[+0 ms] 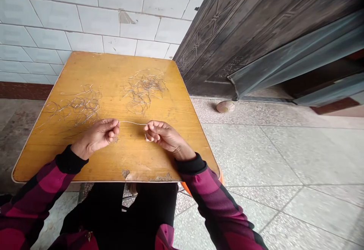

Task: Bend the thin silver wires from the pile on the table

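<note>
Between my two hands a thin silvery wire is stretched nearly level above the wooden table. My left hand pinches one end between thumb and finger. My right hand pinches it at the other side, and a short curled tail of wire hangs below those fingers. Beyond my left hand lies a loose tangle of wires at the table's left. A second, denser wire tangle rests farther back, right of the middle.
The yellow-brown table has a chipped front edge close to my lap. White wall tiles stand behind it. To the right are a dark carved door, a grey curtain and a roundish stone-like object on the floor.
</note>
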`<state>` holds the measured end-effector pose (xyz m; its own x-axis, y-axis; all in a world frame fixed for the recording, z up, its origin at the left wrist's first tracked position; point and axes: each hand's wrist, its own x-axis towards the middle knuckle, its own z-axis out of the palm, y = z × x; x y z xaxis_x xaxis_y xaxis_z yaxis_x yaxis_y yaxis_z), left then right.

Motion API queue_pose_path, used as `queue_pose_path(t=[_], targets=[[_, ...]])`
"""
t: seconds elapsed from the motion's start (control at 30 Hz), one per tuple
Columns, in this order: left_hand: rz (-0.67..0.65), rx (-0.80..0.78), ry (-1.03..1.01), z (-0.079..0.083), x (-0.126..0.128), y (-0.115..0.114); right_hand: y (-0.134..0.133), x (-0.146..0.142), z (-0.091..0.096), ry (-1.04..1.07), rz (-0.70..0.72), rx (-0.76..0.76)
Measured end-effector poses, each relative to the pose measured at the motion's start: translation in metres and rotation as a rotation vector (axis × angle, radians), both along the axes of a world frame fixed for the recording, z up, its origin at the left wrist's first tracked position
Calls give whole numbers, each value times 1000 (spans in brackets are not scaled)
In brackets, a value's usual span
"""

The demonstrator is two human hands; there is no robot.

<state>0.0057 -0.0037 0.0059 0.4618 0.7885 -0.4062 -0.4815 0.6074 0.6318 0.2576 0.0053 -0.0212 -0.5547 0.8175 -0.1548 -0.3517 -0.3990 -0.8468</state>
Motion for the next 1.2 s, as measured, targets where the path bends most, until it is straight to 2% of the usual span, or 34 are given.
queue_pose_path(t=[0.13,0.23,0.47,0.53,0.63,0.7,0.93,1.2], targets=[[175,-81,-15,6,1,4,-12,-12,-7,34,98,-106],[249,-120,-28,11,4,5,-25,-25,-9,52,154,-211],[360,-138,-34,8,8,8,-52,-57,-13,30,92,-237],[365,-127,-13,6,7,8,-56,-62,-16,3,38,-160],[360,-103,12,4,7,8,-58,-64,-18,-102,-51,69],[356,-88,27,4,7,8,-58,-63,-19,-179,-47,187],[356,-107,30,5,5,9,-60,-61,-22,-347,-66,409],[76,-58,136,-5,-7,10,-54,-49,-7,-594,118,679]])
